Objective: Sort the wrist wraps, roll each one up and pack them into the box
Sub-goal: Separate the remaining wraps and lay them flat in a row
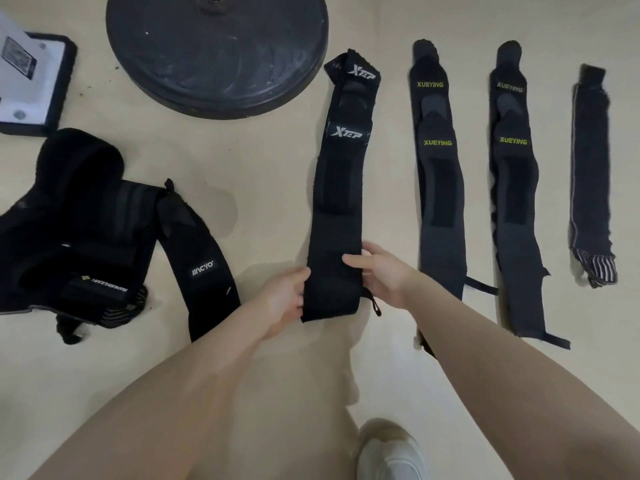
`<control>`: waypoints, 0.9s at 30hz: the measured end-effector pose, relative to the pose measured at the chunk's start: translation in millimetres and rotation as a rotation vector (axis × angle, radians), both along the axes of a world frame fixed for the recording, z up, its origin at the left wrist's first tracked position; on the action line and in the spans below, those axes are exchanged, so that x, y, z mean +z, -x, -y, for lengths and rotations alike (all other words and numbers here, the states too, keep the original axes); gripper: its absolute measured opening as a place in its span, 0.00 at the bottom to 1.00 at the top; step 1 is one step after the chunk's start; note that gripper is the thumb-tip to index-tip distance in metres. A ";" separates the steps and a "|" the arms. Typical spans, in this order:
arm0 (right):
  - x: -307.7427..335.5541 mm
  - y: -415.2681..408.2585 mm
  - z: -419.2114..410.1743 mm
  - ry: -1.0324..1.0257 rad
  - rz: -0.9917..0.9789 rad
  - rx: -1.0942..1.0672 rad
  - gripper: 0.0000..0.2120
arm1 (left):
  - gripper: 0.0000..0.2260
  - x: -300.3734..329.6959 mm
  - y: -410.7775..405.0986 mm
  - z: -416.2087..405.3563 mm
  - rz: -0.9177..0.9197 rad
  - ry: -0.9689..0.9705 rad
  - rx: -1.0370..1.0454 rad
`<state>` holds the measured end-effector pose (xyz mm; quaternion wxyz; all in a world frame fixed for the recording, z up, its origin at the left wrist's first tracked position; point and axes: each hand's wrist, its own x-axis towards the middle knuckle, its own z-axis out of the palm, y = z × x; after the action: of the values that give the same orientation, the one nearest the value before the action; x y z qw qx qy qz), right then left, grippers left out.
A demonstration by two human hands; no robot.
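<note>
Black elastic, soft and light, the Xtep wrist wrap [341, 188] lies flat on the pale floor [270, 188] and should bend and roll easily; its near end looks the natural place to start a roll. A person's left hand [282, 299] curls round that end's edge while the right hand [379, 271] pinches the opposite edge, thumb on top. Just beyond the right hand, two Xueying wraps [440, 174] lie straightened, with a striped wrap [590, 174] farther out. Beyond the left hand sits an unsorted heap of wraps [79, 230]; ahead, a dark round base [218, 50].
</note>
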<state>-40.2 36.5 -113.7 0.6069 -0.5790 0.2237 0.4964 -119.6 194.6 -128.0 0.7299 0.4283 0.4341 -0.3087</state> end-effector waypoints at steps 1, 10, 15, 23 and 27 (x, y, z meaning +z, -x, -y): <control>2.9 3.3 4.6 -0.036 -0.037 0.013 0.15 | 0.16 2.3 3.4 1.3 0.021 0.022 0.019; 21.4 38.3 19.7 -0.151 0.015 0.151 0.23 | 0.24 35.3 21.0 -4.1 0.138 0.015 -0.386; 20.7 46.1 17.7 0.234 0.100 0.118 0.11 | 0.21 38.7 25.7 8.2 0.082 -0.165 -0.575; 45.3 21.7 15.1 0.686 0.361 0.505 0.18 | 0.29 35.6 15.1 6.9 0.089 -0.578 -1.147; 61.2 -28.0 7.7 0.551 0.398 0.367 0.18 | 0.22 59.4 -28.2 0.1 0.139 -0.624 -0.979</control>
<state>-12.1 28.8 -52.5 0.3611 -0.8359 0.1193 0.3958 -91.4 194.5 -68.5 0.3683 0.7929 0.2072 -0.4389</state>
